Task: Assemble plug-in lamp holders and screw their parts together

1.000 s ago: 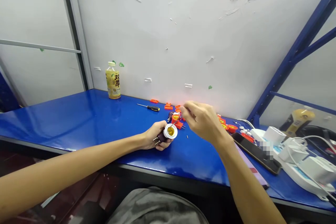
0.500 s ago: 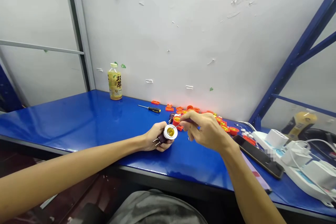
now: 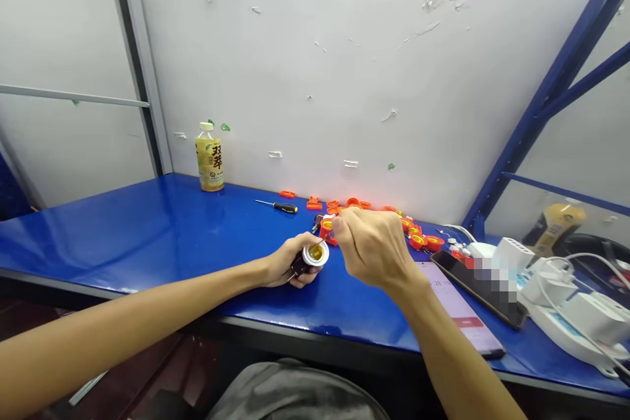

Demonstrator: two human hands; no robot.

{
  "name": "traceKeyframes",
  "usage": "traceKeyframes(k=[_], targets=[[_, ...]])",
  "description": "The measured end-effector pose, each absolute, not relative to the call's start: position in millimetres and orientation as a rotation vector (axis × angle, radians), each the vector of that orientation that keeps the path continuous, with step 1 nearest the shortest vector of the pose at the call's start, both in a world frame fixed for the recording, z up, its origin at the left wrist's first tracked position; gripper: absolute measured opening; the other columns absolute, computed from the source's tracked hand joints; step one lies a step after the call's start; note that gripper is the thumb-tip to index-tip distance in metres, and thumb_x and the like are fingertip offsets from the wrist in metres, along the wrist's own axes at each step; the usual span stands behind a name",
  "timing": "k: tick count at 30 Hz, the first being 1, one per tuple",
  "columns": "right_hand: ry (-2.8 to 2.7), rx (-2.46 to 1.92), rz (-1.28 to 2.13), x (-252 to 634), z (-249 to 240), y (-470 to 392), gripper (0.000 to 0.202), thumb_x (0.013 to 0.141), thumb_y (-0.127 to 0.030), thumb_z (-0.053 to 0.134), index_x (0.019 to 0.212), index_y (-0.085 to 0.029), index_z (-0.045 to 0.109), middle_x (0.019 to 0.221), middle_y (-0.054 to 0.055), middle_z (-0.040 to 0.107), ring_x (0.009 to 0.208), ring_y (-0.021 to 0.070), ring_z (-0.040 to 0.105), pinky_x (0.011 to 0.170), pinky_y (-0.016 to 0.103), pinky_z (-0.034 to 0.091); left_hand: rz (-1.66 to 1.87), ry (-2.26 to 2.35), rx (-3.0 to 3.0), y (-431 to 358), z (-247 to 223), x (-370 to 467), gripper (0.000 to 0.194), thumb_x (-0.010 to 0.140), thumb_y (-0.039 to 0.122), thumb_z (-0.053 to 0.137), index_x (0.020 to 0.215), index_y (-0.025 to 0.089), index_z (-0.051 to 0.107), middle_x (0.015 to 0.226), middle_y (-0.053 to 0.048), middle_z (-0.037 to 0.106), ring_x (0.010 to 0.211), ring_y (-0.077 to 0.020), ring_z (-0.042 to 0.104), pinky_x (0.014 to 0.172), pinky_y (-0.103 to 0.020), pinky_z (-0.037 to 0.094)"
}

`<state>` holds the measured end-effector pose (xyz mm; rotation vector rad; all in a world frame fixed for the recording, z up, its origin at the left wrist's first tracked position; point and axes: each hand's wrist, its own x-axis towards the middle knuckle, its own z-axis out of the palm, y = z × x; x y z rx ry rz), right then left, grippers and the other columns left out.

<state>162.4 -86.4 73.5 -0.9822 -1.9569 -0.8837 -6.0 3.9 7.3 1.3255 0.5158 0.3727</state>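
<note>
My left hand (image 3: 290, 261) is wrapped round a dark lamp socket with a white rim (image 3: 322, 261), a brass-coloured inside and metal plug pins. The socket's mouth faces up and towards the right. Closed in a fist, my right hand (image 3: 371, 243) grips a thin screwdriver (image 3: 322, 238), whose shaft reaches down into the socket's mouth. The fingers cover most of its handle. Just behind the socket lie a red socket part (image 3: 325, 228) and a dark plug piece.
A black and yellow screwdriver (image 3: 285, 208) and a drink bottle (image 3: 209, 161) stand or lie at the back left. Red parts (image 3: 416, 240) line the wall. Two phones (image 3: 477, 289) and a white power strip (image 3: 556, 321) with chargers are at the right.
My right hand has turned, its back now facing up, and its fingers have closed more tightly. The view has shifted slightly, and the lighter phone shows more fully.
</note>
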Motion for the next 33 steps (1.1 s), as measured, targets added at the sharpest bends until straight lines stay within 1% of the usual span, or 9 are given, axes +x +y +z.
traceKeyframes(k=[3, 6, 10, 15, 20, 25, 27, 30, 33], targets=[[-2.084, -0.91, -0.557, 168, 75, -88, 0.034, 0.102, -0.02, 0.034, 0.092, -0.012, 0.066, 0.076, 0.006, 0.067, 0.059, 0.0127, 0.057, 0.055, 0.024, 0.036, 0.374, 0.54, 1.302, 4, 7, -5, 0.048, 0.07, 0.062, 0.055, 0.06, 0.015, 0.049, 0.053, 0.0, 0.045, 0.04, -0.0088, 0.035, 0.036, -0.02, 0.019], [-2.019, -0.785, -0.429, 174, 73, -84, 0.022, 0.101, -0.02, 0.047, 0.116, -0.014, 0.062, 0.087, 0.005, 0.072, 0.067, 0.012, 0.064, 0.064, 0.023, 0.047, 0.388, 0.547, 1.297, 6, 5, -5, 0.046, 0.071, 0.06, 0.055, 0.063, 0.015, 0.05, 0.055, 0.0, 0.047, 0.041, -0.009, 0.036, 0.036, -0.02, 0.021], [-1.973, -0.683, -0.467, 179, 70, -81, 0.01, 0.098, -0.022, 0.058, 0.104, -0.019, 0.066, 0.079, 0.001, 0.074, 0.061, 0.0104, 0.065, 0.063, 0.021, 0.049, 0.387, 0.556, 1.301, 7, 3, -5, 0.048, 0.07, 0.063, 0.056, 0.063, 0.015, 0.051, 0.055, 0.0, 0.048, 0.04, -0.0089, 0.037, 0.037, -0.02, 0.021], [-2.115, -0.735, -0.417, 180, 74, -86, 0.015, 0.101, -0.017, 0.049, 0.103, -0.015, 0.064, 0.085, 0.004, 0.073, 0.07, 0.0116, 0.066, 0.066, 0.021, 0.048, 0.382, 0.585, 1.297, 7, 3, -4, 0.051, 0.071, 0.065, 0.054, 0.061, 0.016, 0.049, 0.053, 0.0, 0.047, 0.039, -0.009, 0.036, 0.036, -0.02, 0.019], [-2.041, -0.98, -0.79, 180, 77, -85, 0.037, 0.103, -0.031, 0.046, 0.072, -0.016, 0.058, 0.054, -0.002, 0.059, 0.043, 0.0083, 0.044, 0.048, 0.024, 0.026, 0.431, 0.616, 1.315, 5, 3, -1, 0.052, 0.069, 0.067, 0.057, 0.063, 0.016, 0.051, 0.053, 0.0, 0.049, 0.039, -0.009, 0.036, 0.036, -0.02, 0.018], [-1.91, -1.15, -1.053, 176, 75, -78, 0.057, 0.105, -0.043, 0.04, 0.054, -0.017, 0.048, 0.041, -0.003, 0.045, 0.038, 0.0082, 0.031, 0.047, 0.028, 0.013, 0.459, 0.671, 1.317, 3, 6, 0, 0.053, 0.067, 0.068, 0.06, 0.064, 0.016, 0.052, 0.053, 0.0, 0.049, 0.04, -0.0089, 0.038, 0.036, -0.019, 0.018], [-1.895, -1.2, -1.053, 174, 73, -78, 0.059, 0.106, -0.044, 0.034, 0.056, -0.017, 0.049, 0.042, -0.002, 0.046, 0.037, 0.0089, 0.032, 0.047, 0.028, 0.012, 0.455, 0.676, 1.317, 2, 7, 0, 0.053, 0.068, 0.068, 0.06, 0.064, 0.016, 0.052, 0.053, 0.0, 0.049, 0.04, -0.0089, 0.038, 0.036, -0.019, 0.018], [-1.957, -1.26, -0.949, 170, 72, -80, 0.049, 0.107, -0.039, 0.031, 0.075, -0.016, 0.059, 0.056, 0.002, 0.059, 0.041, 0.0115, 0.043, 0.046, 0.028, 0.016, 0.439, 0.667, 1.308, 4, 6, 0, 0.052, 0.069, 0.068, 0.057, 0.065, 0.016, 0.052, 0.053, 0.0, 0.048, 0.04, -0.0091, 0.037, 0.036, -0.019, 0.018], [-2.049, -1.143, -0.645, 170, 71, -80, 0.028, 0.104, -0.026, 0.038, 0.102, -0.012, 0.063, 0.087, 0.008, 0.071, 0.06, 0.0145, 0.061, 0.051, 0.025, 0.034, 0.424, 0.657, 1.3, 5, 6, 0, 0.053, 0.07, 0.069, 0.054, 0.066, 0.016, 0.051, 0.054, 0.0, 0.048, 0.04, -0.0092, 0.036, 0.036, -0.019, 0.018]])
